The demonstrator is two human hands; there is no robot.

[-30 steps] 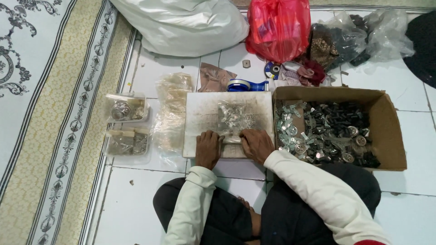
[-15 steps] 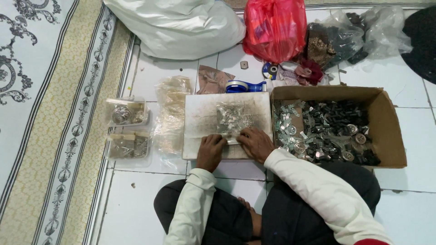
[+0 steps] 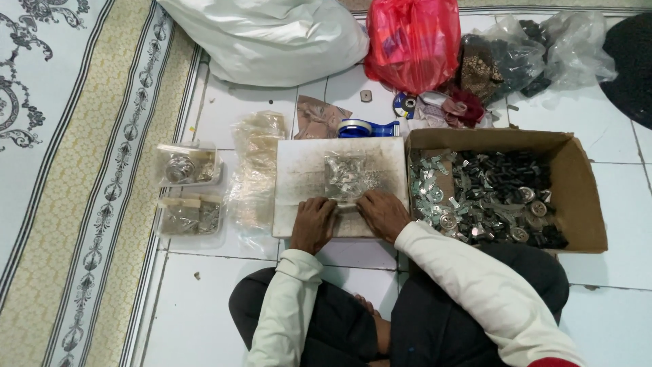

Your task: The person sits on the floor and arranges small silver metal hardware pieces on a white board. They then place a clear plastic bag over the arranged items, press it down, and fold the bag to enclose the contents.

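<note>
I sit cross-legged on a tiled floor before a worn white board (image 3: 299, 170). On the board lies a small clear plastic bag of metal parts (image 3: 348, 175). My left hand (image 3: 314, 223) and my right hand (image 3: 382, 214) both press on the bag's near edge, fingers curled on it. To the right stands an open cardboard box (image 3: 577, 204) filled with several silver and black metal parts.
A stack of empty clear bags (image 3: 255, 166) lies left of the board, with two filled clear packs (image 3: 187, 166) beyond it. A blue tape dispenser (image 3: 367, 128), a red bag (image 3: 413, 44), a white sack (image 3: 272, 41) and dark bags sit behind. A patterned carpet (image 3: 68, 170) runs along the left.
My hands have stayed at the bag's near edge with only small finger shifts. The view has drifted slightly.
</note>
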